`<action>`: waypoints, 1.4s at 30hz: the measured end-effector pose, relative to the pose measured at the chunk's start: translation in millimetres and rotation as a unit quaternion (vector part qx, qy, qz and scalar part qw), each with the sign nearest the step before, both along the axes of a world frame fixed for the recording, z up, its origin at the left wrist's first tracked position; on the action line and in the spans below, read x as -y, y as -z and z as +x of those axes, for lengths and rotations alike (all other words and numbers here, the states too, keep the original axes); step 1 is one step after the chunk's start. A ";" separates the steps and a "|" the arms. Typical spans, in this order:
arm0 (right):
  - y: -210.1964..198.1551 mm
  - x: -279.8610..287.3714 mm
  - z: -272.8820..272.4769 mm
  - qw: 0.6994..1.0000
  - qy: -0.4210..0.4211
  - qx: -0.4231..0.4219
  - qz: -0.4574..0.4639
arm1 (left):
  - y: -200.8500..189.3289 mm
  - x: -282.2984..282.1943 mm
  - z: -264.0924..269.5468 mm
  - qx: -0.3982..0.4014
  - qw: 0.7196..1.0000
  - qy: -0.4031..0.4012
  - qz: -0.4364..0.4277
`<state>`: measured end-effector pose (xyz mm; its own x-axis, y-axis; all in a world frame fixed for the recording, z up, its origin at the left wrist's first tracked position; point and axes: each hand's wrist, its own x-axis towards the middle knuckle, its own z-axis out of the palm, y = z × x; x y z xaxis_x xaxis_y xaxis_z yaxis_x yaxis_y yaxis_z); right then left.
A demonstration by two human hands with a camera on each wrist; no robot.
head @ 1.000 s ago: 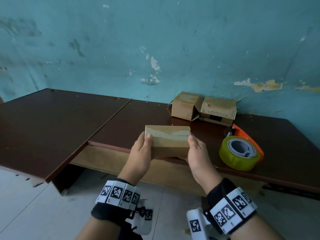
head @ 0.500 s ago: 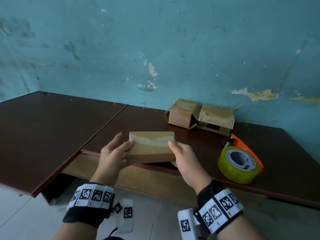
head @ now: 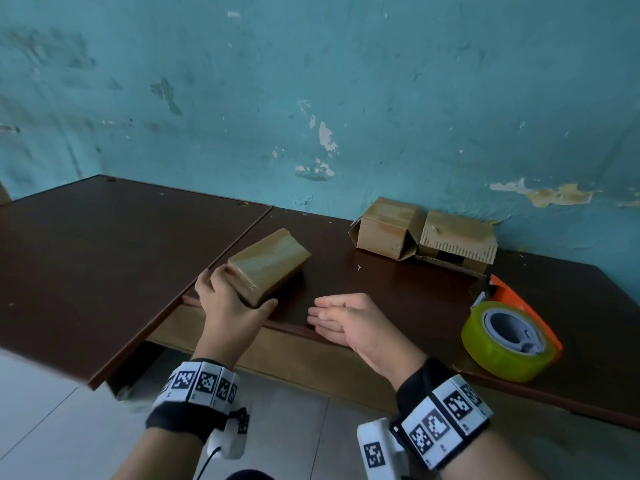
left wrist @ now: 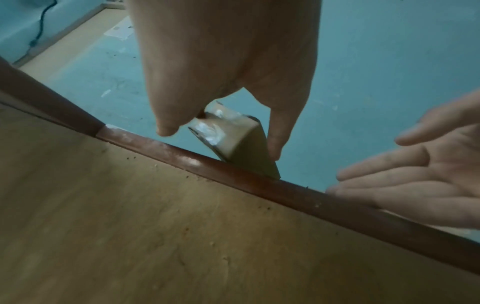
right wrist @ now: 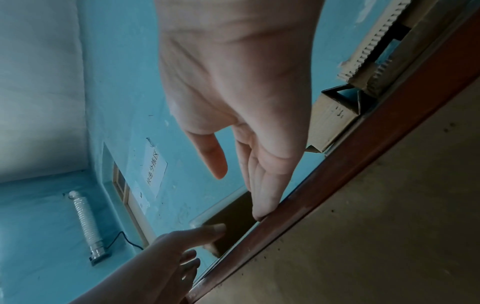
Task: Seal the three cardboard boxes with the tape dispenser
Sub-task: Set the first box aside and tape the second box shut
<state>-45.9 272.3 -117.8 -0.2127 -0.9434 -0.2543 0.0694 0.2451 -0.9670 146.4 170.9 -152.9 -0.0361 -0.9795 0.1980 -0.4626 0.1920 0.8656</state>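
A taped cardboard box [head: 268, 263] lies slantwise on the brown table [head: 398, 292], near the front edge. My left hand [head: 239, 296] grips its near end, fingers on the left side and thumb along the right; the left wrist view shows the box [left wrist: 233, 139] between thumb and fingers. My right hand [head: 339, 317] is open and empty, its fingers straight at the table's front edge, apart from the box. The tape dispenser [head: 509, 337], orange with a yellow-green roll, lies to the right of that hand. Two more boxes [head: 388, 226] [head: 457, 240] sit by the wall, end flaps loose.
A second brown table [head: 104, 254] adjoins on the left, at a slightly different level. The teal wall [head: 346, 98] runs close behind the boxes. Pale tiled floor [head: 52, 427] lies below the front edge.
The taped box went from held in both hands to lying on the table further left and turned slantwise. My right hand let go and opened; the left hand still holds it.
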 end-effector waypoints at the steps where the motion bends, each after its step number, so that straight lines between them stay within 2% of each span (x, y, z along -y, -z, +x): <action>1: -1.0 0.7 0.3 1.000 -0.002 -0.012 0.002 | 2.3 1.3 -0.1 0.006 1.000 -0.007 -0.020; 4: -5.2 1.5 -4.4 1.000 0.002 -0.030 0.009 | -0.4 0.3 -4.1 0.022 0.995 -0.002 -0.100; 6: -10.6 3.4 -13.5 0.999 0.010 -0.037 0.019 | -3.9 -0.6 -9.1 0.100 0.981 0.017 -0.164; 8: -20.3 4.3 -24.9 0.998 0.019 -0.050 0.030 | -11.8 -4.0 -13.1 0.144 0.968 0.060 -0.195; 10: -31.0 4.0 -38.3 0.996 0.030 -0.071 0.035 | -15.1 -6.0 -16.6 0.190 0.950 0.086 -0.233; 12: -42.6 2.3 -48.7 0.992 0.040 -0.117 0.036 | -16.0 -6.8 -17.4 0.265 0.920 0.098 -0.272; 13: -48.5 1.3 -52.7 0.988 0.040 -0.148 0.036 | -15.5 -5.4 -16.6 0.285 0.913 0.101 -0.274; 17: -71.1 -4.0 -63.8 0.967 0.031 -0.250 0.049 | -18.0 1.6 -14.6 0.294 0.925 0.124 -0.205; 21: -86.8 -0.9 -81.8 0.961 0.063 -0.263 0.052 | -25.5 4.7 -19.9 0.323 0.924 0.132 -0.155; 23: -91.7 3.9 -89.6 0.954 0.041 -0.289 0.067 | -27.7 7.9 -23.3 0.334 0.924 0.132 -0.128; 26: -94.3 18.1 -102.6 0.911 -0.005 -0.403 0.084 | -23.4 17.8 -27.2 0.325 0.928 0.136 -0.122; 29: -94.6 39.1 -109.5 0.868 0.000 -0.487 0.095 | -14.2 25.0 -27.9 0.322 0.927 0.140 -0.133; 32: -92.4 62.1 -114.1 0.820 0.003 -0.554 0.146 | -11.7 25.8 -27.2 0.339 0.920 0.139 -0.141; 37: -84.6 100.3 -126.8 0.779 0.005 -0.597 0.189 | -9.0 27.3 -23.1 0.352 0.913 0.140 -0.151; 42: -67.9 116.9 -135.7 0.791 -0.028 -0.579 0.194 | -1.9 29.5 -23.3 0.336 0.919 0.138 -0.152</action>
<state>-181.6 155.4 -49.8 -0.4760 -0.8580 -0.1930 -0.8297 0.5108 -0.2252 123.1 141.3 -151.0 -0.4881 -0.8185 0.3030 -0.7711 0.5670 0.2897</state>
